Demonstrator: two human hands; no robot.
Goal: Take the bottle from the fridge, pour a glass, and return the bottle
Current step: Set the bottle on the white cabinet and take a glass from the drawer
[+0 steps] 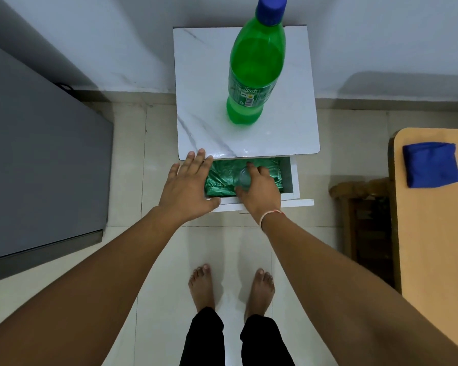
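The right hand [258, 190] has its fingers curled around a clear glass [242, 178] down in the open drawer [292, 180], while the left hand [188, 188] lies spread and empty at the drawer's corner. The glass could slip or knock the tabletop [209, 75] edge overhanging the drawer as it rises — green wrapping [217, 180] crowds it. The bottle [254, 64] stands capped on the table, the grey fridge [37, 154] off left.

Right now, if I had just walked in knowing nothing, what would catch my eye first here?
The tall green plastic bottle with a blue cap stands upright on the white marble-patterned side table. Below it the table's white drawer is pulled open, and the right hand closes its grip on a clear drinking glass inside, while the left hand is spread open over the drawer's left edge.
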